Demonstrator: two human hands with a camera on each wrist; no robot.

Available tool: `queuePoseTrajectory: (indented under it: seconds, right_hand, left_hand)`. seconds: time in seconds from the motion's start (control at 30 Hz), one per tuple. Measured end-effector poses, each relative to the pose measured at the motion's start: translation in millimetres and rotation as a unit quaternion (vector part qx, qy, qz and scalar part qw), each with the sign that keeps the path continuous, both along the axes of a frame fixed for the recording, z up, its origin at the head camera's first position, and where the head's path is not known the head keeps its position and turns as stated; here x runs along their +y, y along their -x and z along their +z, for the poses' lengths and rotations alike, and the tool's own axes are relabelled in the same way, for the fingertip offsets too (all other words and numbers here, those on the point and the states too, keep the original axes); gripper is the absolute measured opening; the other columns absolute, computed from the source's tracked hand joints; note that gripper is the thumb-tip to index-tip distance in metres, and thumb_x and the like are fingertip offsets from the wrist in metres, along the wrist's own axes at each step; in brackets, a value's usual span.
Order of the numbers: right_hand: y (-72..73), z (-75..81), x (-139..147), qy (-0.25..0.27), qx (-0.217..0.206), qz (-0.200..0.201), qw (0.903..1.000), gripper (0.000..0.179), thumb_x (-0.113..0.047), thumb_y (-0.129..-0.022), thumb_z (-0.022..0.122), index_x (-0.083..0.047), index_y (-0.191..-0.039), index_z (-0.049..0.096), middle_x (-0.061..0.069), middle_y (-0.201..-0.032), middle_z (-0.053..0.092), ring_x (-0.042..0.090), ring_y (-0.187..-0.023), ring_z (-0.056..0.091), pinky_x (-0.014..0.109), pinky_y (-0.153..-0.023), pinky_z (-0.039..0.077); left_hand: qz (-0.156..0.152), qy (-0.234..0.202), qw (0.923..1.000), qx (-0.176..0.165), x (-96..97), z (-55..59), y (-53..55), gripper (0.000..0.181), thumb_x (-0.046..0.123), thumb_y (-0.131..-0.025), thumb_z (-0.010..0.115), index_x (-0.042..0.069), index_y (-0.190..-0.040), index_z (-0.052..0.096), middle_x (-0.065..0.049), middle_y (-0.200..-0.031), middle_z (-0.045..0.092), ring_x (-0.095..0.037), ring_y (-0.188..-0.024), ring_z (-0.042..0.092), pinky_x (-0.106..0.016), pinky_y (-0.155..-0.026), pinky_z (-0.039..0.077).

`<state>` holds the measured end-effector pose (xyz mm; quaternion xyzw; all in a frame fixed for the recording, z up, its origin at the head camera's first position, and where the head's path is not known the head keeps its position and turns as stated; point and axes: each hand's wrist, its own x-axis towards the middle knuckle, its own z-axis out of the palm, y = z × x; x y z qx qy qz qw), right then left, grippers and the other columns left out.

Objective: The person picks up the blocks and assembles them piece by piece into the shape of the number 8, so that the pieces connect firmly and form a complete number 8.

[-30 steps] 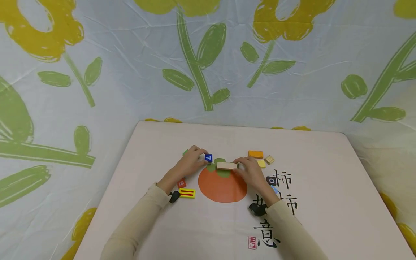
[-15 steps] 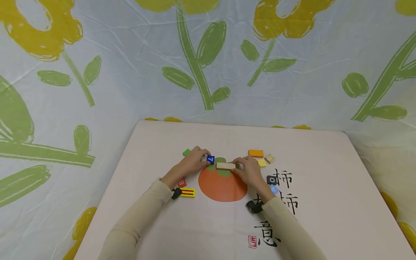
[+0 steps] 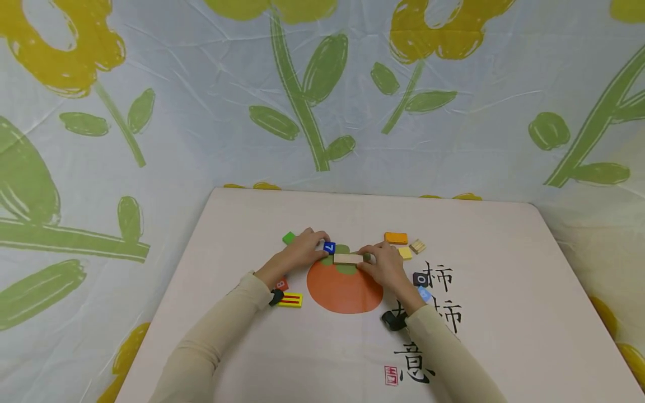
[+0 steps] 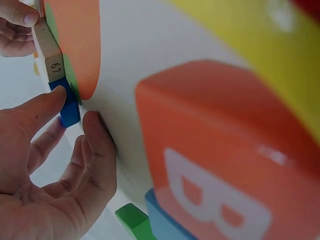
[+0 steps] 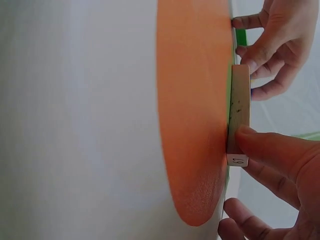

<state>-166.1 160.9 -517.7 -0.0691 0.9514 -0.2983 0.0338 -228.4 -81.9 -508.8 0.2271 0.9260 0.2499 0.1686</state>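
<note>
My left hand (image 3: 301, 251) pinches a blue number block (image 3: 330, 247) with a white 7 on its top. Beside it lies a plain wooden block (image 3: 346, 258), which my right hand (image 3: 385, 264) grips near its right end between thumb and fingers. In the left wrist view the blue block (image 4: 71, 111) meets the end of the wooden block (image 4: 48, 47), where small digits are printed. Both blocks sit across the green leaves of a printed orange persimmon (image 3: 345, 288). The right wrist view shows the thumb pressed on the wooden block's (image 5: 239, 107) long side; the blue block is mostly hidden there.
Left of the persimmon lie a green block (image 3: 289, 238), a red block (image 3: 281, 284) and a yellow striped block (image 3: 290, 300). To the right are orange (image 3: 396, 238), pale yellow (image 3: 405, 253), ridged wooden (image 3: 417, 246), black (image 3: 420, 279) and light blue (image 3: 424, 294) blocks.
My left hand has slid the blue block rightward, up to the wooden block's left end. The wooden block and my right hand have shifted slightly left.
</note>
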Motion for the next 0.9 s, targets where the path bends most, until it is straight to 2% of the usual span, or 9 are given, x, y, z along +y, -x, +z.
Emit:
queuePoseTrajectory:
  seconds: [0.43, 0.9]
  right_hand:
    - [-2.3, 1.2, -0.4, 0.002, 0.011, 0.000, 0.9999, 0.025, -0.025, -0.087, 0.080, -0.016, -0.110, 0.076, 0.013, -0.109, 0.059, 0.032, -0.100, 0.049, 0.049, -0.083, 0.035]
    - [-2.9, 0.0, 0.0, 0.000, 0.008, -0.002, 1.0000, 0.025, -0.025, -0.088, 0.079, -0.016, -0.111, 0.075, 0.015, -0.113, 0.059, 0.034, -0.103, 0.048, 0.052, -0.086, 0.035]
  left_hand:
    - [0.003, -0.001, 1.0000, -0.005, 2.0, -1.7, 0.4, 0.032, 0.025, -0.096, 0.070, 0.015, -0.125, 0.062, -0.007, -0.105, 0.052, -0.020, -0.096, 0.050, -0.033, -0.081, 0.047]
    - [0.005, -0.002, 0.9999, -0.012, 1.8, 0.5, 0.4, 0.035, 0.028, -0.096, 0.071, 0.015, -0.127, 0.061, -0.007, -0.106, 0.052, -0.020, -0.095, 0.050, -0.033, -0.080, 0.046]
